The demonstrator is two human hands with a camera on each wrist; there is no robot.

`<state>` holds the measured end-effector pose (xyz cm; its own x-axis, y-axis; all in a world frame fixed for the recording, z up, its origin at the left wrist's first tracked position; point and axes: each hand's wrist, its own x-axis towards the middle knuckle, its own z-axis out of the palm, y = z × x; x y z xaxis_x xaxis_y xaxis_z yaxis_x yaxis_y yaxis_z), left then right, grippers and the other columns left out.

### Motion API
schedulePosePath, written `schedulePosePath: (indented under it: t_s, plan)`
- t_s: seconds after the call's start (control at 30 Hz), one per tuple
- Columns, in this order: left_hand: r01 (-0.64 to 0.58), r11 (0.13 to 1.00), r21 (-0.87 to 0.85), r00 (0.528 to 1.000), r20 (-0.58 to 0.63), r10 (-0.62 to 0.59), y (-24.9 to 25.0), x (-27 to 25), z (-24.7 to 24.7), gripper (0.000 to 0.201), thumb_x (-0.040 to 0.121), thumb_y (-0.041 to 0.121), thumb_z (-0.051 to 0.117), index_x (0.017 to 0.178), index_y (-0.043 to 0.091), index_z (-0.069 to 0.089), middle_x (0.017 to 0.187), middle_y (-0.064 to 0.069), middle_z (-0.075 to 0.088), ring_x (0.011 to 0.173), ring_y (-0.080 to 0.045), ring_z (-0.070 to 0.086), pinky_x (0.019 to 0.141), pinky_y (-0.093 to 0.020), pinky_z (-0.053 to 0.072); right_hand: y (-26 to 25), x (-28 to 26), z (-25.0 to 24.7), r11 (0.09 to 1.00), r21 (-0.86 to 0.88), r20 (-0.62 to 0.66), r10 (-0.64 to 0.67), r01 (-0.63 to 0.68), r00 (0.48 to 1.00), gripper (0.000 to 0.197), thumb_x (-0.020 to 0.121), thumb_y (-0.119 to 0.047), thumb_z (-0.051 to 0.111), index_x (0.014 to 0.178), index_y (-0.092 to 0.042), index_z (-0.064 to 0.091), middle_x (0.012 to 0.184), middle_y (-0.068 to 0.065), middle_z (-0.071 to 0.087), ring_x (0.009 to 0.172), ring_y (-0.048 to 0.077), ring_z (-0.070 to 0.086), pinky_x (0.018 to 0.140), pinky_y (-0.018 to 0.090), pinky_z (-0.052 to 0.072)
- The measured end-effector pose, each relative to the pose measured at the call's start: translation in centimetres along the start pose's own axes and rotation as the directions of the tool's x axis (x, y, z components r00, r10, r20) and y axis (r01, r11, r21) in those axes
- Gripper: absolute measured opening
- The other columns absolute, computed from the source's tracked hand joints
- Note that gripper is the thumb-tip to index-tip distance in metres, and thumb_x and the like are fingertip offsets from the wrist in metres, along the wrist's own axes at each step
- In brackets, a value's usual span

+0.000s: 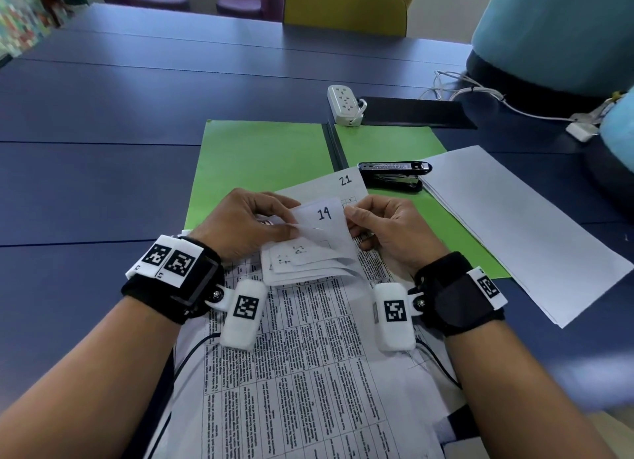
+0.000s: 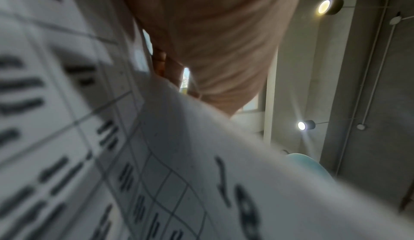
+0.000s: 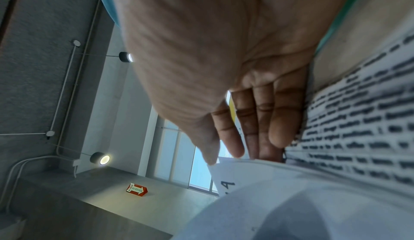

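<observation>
A stack of printed sheets [image 1: 308,355] with table text lies on an open green folder [image 1: 257,157] in front of me. Its far corners are curled back toward me. My left hand [image 1: 293,218] pinches the folded-over corners between thumb and fingers. My right hand [image 1: 351,223] pinches the right edge of the lifted sheet marked 19 [image 1: 324,215]. A flat sheet marked 21 [image 1: 346,181] shows behind it. In the right wrist view the thumb and fingers [image 3: 257,128] meet the sheet's edge [image 3: 226,181]. The left wrist view shows blurred paper [image 2: 224,155] under the palm [image 2: 201,31].
A black stapler [image 1: 394,175] lies just beyond the sheets. White blank paper [image 1: 514,225] lies to the right. A white power strip [image 1: 344,103] and a black flat pad [image 1: 411,112] sit farther back on the blue table [image 1: 103,115]. A teal rounded object [image 1: 555,30] stands at far right.
</observation>
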<state>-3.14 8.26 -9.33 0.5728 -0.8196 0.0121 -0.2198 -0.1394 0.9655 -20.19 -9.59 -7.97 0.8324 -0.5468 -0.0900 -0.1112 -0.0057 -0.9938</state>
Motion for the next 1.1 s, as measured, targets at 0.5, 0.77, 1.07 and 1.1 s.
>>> schedulePosePath:
  t_s: [0.5, 0.77, 1.07, 1.1]
  plan:
    - [-0.016, 0.998, -0.059, 1.000, 0.006, 0.016, 0.01, -0.09, 0.02, 0.011, 0.070, 0.000, 0.086, 0.078, 0.004, 0.079, 0.111, 0.013, 0.076, 0.106, -0.005, 0.070, 0.084, -0.013, 0.053, 0.36, 0.07, 0.04, 1.000, -0.003, -0.020, -0.027, 0.027, 0.999, 0.014, 0.087, -0.005, 0.071, 0.075, -0.009, 0.065, 0.069, 0.009, 0.064, 0.061, 0.017, 0.054, 0.046, 0.022, 0.042]
    - [-0.022, 0.999, -0.040, 1.000, 0.018, 0.023, 0.09, -0.13, 0.01, 0.010, 0.072, -0.001, 0.085, 0.079, 0.003, 0.078, 0.110, 0.015, 0.076, 0.105, -0.001, 0.069, 0.082, -0.008, 0.050, 0.26, -0.02, 0.02, 1.000, 0.007, -0.026, -0.007, 0.007, 1.000, 0.012, 0.086, -0.004, 0.071, 0.077, -0.006, 0.064, 0.069, 0.009, 0.064, 0.060, 0.016, 0.055, 0.046, 0.022, 0.042]
    - [-0.029, 0.998, -0.052, 0.999, 0.024, 0.031, 0.01, -0.12, 0.01, 0.013, 0.073, -0.002, 0.084, 0.076, 0.009, 0.079, 0.111, 0.012, 0.076, 0.107, -0.004, 0.069, 0.083, -0.009, 0.050, 0.30, 0.10, 0.05, 1.000, -0.014, -0.033, -0.009, 0.008, 0.999, 0.012, 0.087, -0.005, 0.071, 0.077, -0.007, 0.065, 0.066, 0.005, 0.066, 0.059, 0.014, 0.056, 0.045, 0.022, 0.042]
    - [-0.031, 0.998, -0.056, 0.999, 0.026, 0.032, 0.02, -0.14, 0.00, 0.014, 0.073, -0.003, 0.084, 0.076, 0.010, 0.079, 0.111, 0.012, 0.076, 0.107, -0.004, 0.069, 0.084, -0.009, 0.050, 0.28, 0.07, 0.09, 1.000, -0.021, -0.036, -0.013, 0.012, 0.999, 0.011, 0.086, -0.004, 0.072, 0.078, -0.006, 0.065, 0.064, 0.004, 0.064, 0.056, 0.013, 0.055, 0.045, 0.021, 0.042]
